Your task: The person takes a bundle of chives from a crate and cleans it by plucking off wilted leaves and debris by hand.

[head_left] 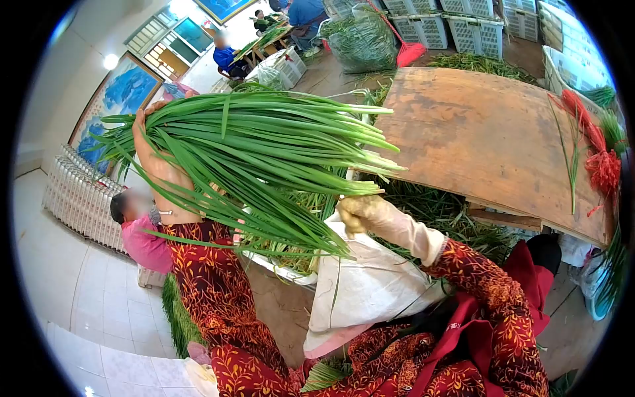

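Observation:
A large bunch of garlic chives stretches sideways in front of me, its pale cut ends to the right and its leaf tips to the left. My bare left hand is wrapped round the leafy end, with some fingers hidden behind the leaves. Several leaves droop below the bunch towards the right. My right hand, in a pale glove, is closed just under the lower stalk ends and touches them; what its fingers hold, if anything, is hidden. A white cloth lies below it, over my lap.
A wooden board stands at the right, with red ties on its edge. Loose greens fill the space beneath. Crates and a bagged bundle are behind. A person in pink sits left; others work farther back.

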Motion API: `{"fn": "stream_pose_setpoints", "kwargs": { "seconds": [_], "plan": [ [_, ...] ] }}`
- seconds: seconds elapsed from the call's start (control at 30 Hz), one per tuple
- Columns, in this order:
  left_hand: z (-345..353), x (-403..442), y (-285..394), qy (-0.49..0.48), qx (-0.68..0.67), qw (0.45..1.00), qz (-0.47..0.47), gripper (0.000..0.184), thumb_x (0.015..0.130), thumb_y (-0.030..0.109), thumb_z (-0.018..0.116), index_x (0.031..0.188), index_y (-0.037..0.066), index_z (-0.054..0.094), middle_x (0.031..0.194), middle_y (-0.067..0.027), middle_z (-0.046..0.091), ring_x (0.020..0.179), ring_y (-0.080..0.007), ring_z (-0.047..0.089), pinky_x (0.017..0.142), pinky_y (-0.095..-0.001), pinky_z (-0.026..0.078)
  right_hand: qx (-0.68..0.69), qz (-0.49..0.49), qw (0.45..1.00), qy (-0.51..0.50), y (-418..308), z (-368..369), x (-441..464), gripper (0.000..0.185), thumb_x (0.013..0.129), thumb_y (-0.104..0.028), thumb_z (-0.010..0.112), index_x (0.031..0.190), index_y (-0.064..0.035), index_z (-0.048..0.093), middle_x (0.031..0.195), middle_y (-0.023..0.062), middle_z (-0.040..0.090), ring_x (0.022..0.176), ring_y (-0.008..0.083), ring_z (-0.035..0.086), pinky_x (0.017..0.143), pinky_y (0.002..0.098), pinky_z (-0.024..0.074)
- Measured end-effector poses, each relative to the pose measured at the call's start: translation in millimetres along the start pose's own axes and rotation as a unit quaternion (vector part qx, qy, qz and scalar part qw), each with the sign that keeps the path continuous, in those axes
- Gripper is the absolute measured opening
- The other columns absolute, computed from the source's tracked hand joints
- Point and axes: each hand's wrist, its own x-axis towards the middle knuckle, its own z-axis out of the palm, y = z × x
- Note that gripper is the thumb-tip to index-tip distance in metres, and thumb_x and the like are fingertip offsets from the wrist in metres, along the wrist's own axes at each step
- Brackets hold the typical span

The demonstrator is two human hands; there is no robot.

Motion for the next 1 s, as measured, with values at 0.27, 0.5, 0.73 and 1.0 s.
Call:
{"fn": "stream_pose_setpoints", "kwargs": {
  "seconds": [0.27, 0.5, 0.73, 1.0],
  "plan": [
    [-9, -3, -2, -0.091, -0.025, 0.995, 0.012, 0.024, 0.092, 0.026, 0.046, 0.097, 0.003, 0.055, 0.1, -0.0096, 0.057, 0.095, -0.0214, 0.054, 0.094, -0.0356, 0.042, -0.799, 0.416, 0.429, -0.065, 36, -119, -111, 0.03, 0.082, -0.026, 0.054, 0.103, -0.0076, 0.065, 0.099, 0.0097, 0.066, 0.088, 0.024, 0.064, 0.076, 0.0354, 0.0503],
    [4, 20, -11, 0.005, 0.029, 0.997, -0.075, 0.03, 0.091, 0.028, 0.045, 0.089, 0.001, 0.057, 0.09, -0.012, 0.059, 0.087, -0.0263, 0.058, 0.08, -0.0385, 0.048, -0.419, 0.125, 0.894, 0.095, -23, -27, -67, 0.052, 0.082, -0.032, 0.063, 0.124, -0.0044, 0.05, 0.116, 0.0156, 0.058, 0.106, 0.0269, 0.056, 0.09, 0.0354, 0.0444],
    [29, 19, -10, 0.076, 0.051, 0.996, -0.02, 0.027, 0.089, 0.025, 0.049, 0.087, -0.001, 0.057, 0.09, -0.0119, 0.06, 0.086, -0.0251, 0.058, 0.081, -0.035, 0.048, -0.245, 0.021, 0.968, 0.049, 20, 9, -15, 0.055, 0.078, -0.015, 0.071, 0.126, -0.0032, 0.047, 0.101, 0.0078, 0.059, 0.092, 0.0136, 0.055, 0.083, 0.0262, 0.0442],
    [34, -4, -2, 0.06, 0.14, 0.988, 0.037, 0.026, 0.091, 0.027, 0.043, 0.087, 0.002, 0.049, 0.083, -0.0117, 0.054, 0.082, -0.0264, 0.057, 0.084, -0.0372, 0.048, -0.117, 0.07, 0.99, 0.033, 3, -11, -45, 0.033, 0.088, -0.035, 0.058, 0.094, -0.003, 0.059, 0.066, 0.0, 0.054, 0.054, 0.0072, 0.045, 0.05, 0.0207, 0.0345]
  ]
}}
